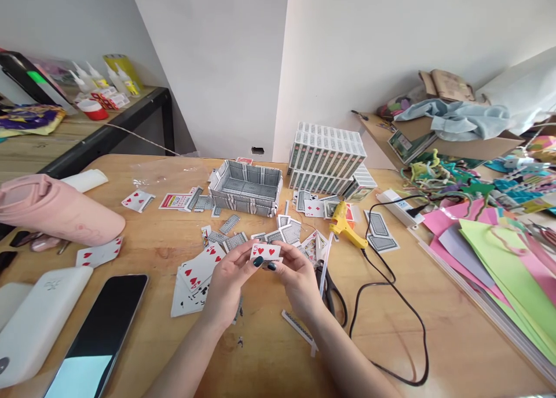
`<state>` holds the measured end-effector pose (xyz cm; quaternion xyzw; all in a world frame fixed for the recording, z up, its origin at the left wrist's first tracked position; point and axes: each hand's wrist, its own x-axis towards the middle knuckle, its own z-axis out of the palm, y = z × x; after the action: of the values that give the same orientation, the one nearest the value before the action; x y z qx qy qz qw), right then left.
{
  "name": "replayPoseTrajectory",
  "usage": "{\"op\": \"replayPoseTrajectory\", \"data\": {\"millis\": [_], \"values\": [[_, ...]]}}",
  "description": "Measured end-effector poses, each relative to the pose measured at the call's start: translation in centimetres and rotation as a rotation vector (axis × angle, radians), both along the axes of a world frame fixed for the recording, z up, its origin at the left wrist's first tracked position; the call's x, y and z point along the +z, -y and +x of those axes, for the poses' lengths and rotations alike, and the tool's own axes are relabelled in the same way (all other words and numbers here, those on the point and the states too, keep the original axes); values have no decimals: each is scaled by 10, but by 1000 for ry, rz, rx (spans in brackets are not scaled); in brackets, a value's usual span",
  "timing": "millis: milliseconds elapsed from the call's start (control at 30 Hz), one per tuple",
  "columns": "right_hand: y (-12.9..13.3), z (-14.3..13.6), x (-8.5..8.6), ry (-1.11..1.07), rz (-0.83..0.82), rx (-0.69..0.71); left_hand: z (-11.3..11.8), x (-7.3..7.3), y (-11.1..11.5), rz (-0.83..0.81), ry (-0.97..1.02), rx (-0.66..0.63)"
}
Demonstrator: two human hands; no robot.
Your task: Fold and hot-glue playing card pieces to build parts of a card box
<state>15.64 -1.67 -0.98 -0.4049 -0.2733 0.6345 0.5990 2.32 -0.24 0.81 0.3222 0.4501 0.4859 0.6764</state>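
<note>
Both my hands meet near the middle of the table around a small piece of a playing card (266, 251), which shows a red 5 and two hearts. My left hand (231, 273) pinches its left end, and my right hand (296, 275) pinches its right end, thumbs side by side at the lower edge. Beyond them stands an open box made of grey patterned cards (247, 188). Cut card pieces (229, 223) lie between the box and my hands. A stack of loose cards (187, 291) is left of my left hand.
A yellow glue gun (346, 225) with a black cord and black-handled scissors (333, 296) lie to the right. Card packs (325, 157) are stacked behind. A phone (102, 328), white power bank (46, 314) and pink pouch (65, 210) are at left; coloured paper (499, 270) at right.
</note>
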Motion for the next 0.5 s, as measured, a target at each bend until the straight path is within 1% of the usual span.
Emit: {"op": "replayPoseTrajectory", "data": {"millis": [233, 300, 433, 500], "values": [[-3, 0, -2, -128, -27, -23, 5, -7, -1, -63, -45, 73], [-4, 0, -1, -125, -44, -44, 7, -8, -1, -71, -58, 87], [-5, 1, -2, -82, -79, -80, 10, -11, 0, -60, -115, 53], [-4, 1, -3, -44, -93, -90, 10, -13, 1, -57, -159, 74]]}}
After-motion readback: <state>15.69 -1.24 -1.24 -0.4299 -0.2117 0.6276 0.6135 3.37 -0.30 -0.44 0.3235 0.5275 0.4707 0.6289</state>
